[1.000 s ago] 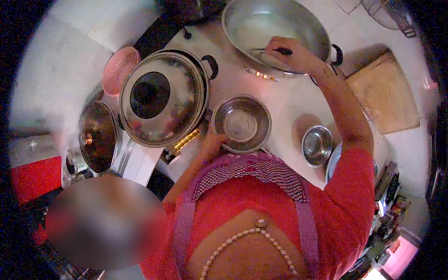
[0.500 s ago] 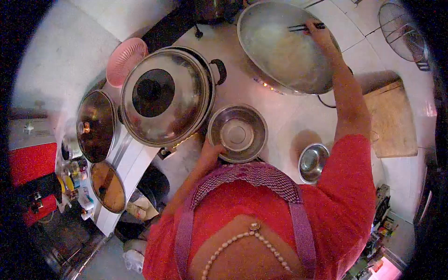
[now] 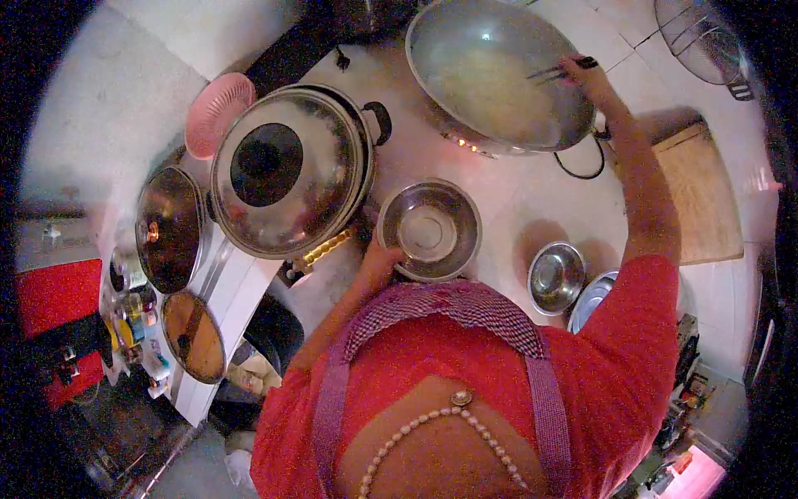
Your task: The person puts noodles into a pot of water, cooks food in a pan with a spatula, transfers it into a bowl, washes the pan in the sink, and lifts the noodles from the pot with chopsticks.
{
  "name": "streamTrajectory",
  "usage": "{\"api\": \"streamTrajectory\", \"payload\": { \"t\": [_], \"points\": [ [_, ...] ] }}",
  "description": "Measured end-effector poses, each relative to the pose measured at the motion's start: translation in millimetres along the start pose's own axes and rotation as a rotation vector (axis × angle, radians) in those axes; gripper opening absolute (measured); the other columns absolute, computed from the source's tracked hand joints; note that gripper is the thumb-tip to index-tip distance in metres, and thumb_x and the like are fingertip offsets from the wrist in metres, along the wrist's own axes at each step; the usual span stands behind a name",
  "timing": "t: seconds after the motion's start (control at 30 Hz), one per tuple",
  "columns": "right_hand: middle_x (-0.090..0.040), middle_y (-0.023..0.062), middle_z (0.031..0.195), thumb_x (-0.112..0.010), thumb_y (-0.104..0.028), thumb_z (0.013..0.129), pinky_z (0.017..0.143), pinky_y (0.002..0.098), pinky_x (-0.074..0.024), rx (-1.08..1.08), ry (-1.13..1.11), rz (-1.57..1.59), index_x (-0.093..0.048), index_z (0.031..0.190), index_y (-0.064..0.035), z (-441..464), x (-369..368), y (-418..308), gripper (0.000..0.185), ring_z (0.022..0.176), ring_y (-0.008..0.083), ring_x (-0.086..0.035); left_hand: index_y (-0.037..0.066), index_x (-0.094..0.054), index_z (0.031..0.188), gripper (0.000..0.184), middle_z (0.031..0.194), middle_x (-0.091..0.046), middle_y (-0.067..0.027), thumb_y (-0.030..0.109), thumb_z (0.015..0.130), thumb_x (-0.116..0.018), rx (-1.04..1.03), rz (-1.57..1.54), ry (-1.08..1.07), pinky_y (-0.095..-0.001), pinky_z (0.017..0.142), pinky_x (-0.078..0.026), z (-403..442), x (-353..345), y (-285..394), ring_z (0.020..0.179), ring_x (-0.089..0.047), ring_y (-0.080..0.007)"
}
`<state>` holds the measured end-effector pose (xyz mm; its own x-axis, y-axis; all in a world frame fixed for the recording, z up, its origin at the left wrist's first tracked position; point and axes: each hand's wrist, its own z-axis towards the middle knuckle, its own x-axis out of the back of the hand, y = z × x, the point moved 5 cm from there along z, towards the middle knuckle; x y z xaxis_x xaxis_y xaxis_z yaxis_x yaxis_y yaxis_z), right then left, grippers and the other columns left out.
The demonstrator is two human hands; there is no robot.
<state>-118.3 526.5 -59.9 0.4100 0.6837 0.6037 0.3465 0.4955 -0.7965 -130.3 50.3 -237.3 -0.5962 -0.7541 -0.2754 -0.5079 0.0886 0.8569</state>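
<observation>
My left hand (image 3: 382, 261) grips the near-left rim of a steel mixing bowl (image 3: 465, 224), holding it close to my apron. Only a ring-like base shows inside the bowl. Out over the large wok (image 3: 440, 91), my right hand (image 3: 585, 76) is closed around dark chopsticks (image 3: 544, 74). Their tips point left above pale, cloudy contents (image 3: 490, 83) that look steamy. Flames (image 3: 468, 145) glow under the wok's near edge.
Left of the bowl stands a big lidded pot (image 3: 324, 175), with a pink basket (image 3: 218, 116) behind it. A small steel bowl (image 3: 557, 279) and another metal dish (image 3: 592, 301) lie to the right. Beyond are a wooden board (image 3: 702, 200) and a wire strainer (image 3: 702, 37).
My right hand has shifted slightly toward the wok's right side with the chopsticks. A metal dish beside the small bowl has come into sight. My left hand keeps hold of the bowl.
</observation>
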Motion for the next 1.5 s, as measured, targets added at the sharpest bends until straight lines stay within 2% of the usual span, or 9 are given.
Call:
{"api": "streamTrajectory", "payload": {
  "t": [0.23, 0.33, 0.43, 0.5, 0.8, 0.87, 1.1, 1.37, 1.5],
  "points": [
    [-0.06, 0.0023, 0.08, -0.053, -0.029, 0.082, 0.067, 0.0241, -0.0445, -0.077, -0.163, -0.016, -0.061, 0.089, -0.0038, -42.7, -8.2, -25.5, 0.028, 0.073, 0.0107, -0.054, 0.004, -0.037, 0.117, 0.065, 0.102, -0.053, -0.0076, -0.002, 0.056, -0.056, 0.069, 0.044, -0.001, -0.0302, 0.076, -0.045, -7.3, 0.5, 1.9, 0.088, -0.053, -0.0204],
    [-0.06, 0.0043, 0.081, -0.053, -0.032, 0.083, 0.069, 0.0245, -0.0441, -0.088, -0.037, -0.377, -0.061, 0.091, -0.0039, -10.1, 1.5, 2.7, 0.031, 0.075, 0.0107, -0.055, 0.004, -0.037, 0.118, 0.064, 0.101, -0.053, -0.0075, -0.002, 0.057, -0.055, -0.074, 0.074, -0.004, -0.0303, 0.074, -0.045, -1.6, 6.9, -11.4, 0.086, -0.053, -0.0209],
    [-0.061, 0.0051, 0.082, -0.053, -0.035, 0.082, 0.066, 0.0249, -0.0444, -0.093, 0.103, -0.228, -0.061, 0.092, -0.0043, -28.7, -43.7, -40.8, 0.034, 0.073, 0.0099, -0.054, 0.004, -0.036, 0.12, 0.066, 0.103, -0.053, -0.0079, -0.003, 0.057, -0.055, 0.078, -0.089, -0.006, -0.0303, 0.076, -0.044, -1.9, 3.8, -18.5, 0.09, -0.053, -0.0214],
    [-0.061, 0.0052, 0.084, -0.053, -0.035, 0.082, 0.064, 0.0244, -0.045, 0.147, -0.081, -0.14, -0.061, 0.093, -0.0046, -17.5, -57.6, -26.2, 0.033, 0.072, 0.0103, -0.055, 0.004, -0.035, 0.121, 0.068, 0.105, -0.052, -0.0084, -0.004, 0.056, -0.055, 0.154, -0.173, -0.011, -0.0306, 0.079, -0.044, -7.4, -0.4, -11.9, 0.093, -0.052, -0.0216],
    [-0.06, 0.0037, 0.083, -0.054, -0.028, 0.083, 0.07, 0.0252, -0.0481, 0.153, -0.049, 0.158, -0.061, 0.086, -0.0033, -13.9, -62.8, 1.3, 0.025, 0.075, 0.0129, -0.057, 0.005, -0.035, 0.121, 0.066, 0.107, -0.052, -0.0086, -0.003, 0.058, -0.054, -0.015, -0.045, 0.01, -0.0314, 0.08, -0.043, -4.6, 3.1, -11.8, 0.094, -0.052, -0.0211],
    [-0.059, 0.0041, 0.083, -0.053, -0.031, 0.083, 0.068, 0.0258, -0.0487, 0.201, -0.033, -0.079, -0.06, 0.087, -0.0031, -27.8, -52.9, -10.4, 0.029, 0.073, 0.0129, -0.056, 0.005, -0.036, 0.121, 0.066, 0.107, -0.052, -0.0085, -0.003, 0.058, -0.053, 0.083, -0.148, -0.042, -0.0311, 0.08, -0.043, -14.0, -10.0, 10.7, 0.094, -0.052, -0.0211],
    [-0.055, 0.0045, 0.077, -0.049, -0.044, 0.083, 0.063, 0.0276, -0.0501, -0.089, 0.054, 0.355, -0.054, 0.093, -0.0036, -48.0, 11.5, -24.3, 0.042, 0.069, 0.0138, -0.057, 0.006, -0.034, 0.122, 0.069, 0.106, -0.052, -0.009, -0.002, 0.057, -0.054, 0.004, -0.092, -0.031, -0.0298, 0.077, -0.044, -9.8, -10.4, 12.2, 0.091, -0.052, -0.0212],
    [-0.053, 0.0109, 0.083, -0.043, -0.046, 0.084, 0.07, 0.0303, -0.05, -0.078, 0.056, 0.457, -0.047, 0.096, -0.0032, -12.2, -25.7, 3.6, 0.045, 0.072, 0.0204, -0.059, 0.006, -0.032, 0.124, 0.069, 0.105, -0.052, -0.0088, 0.0, 0.059, -0.056, -0.077, 0.243, -0.03, -0.0291, 0.076, -0.044, -3.8, 7.7, 0.7, 0.09, -0.052, -0.0202],
    [-0.053, 0.0128, 0.085, -0.046, -0.044, 0.083, 0.071, 0.033, -0.0497, -0.195, 0.043, 0.689, -0.046, 0.096, -0.0027, 12.3, -51.9, 15.2, 0.043, 0.078, 0.0242, -0.059, 0.005, -0.032, 0.123, 0.068, 0.103, -0.052, -0.0081, 0.001, 0.06, -0.056, 0.019, 0.02, 0.032, -0.0286, 0.075, -0.045, -13.5, 0.6, 11.0, 0.088, -0.053, -0.0189]
  ]
}}
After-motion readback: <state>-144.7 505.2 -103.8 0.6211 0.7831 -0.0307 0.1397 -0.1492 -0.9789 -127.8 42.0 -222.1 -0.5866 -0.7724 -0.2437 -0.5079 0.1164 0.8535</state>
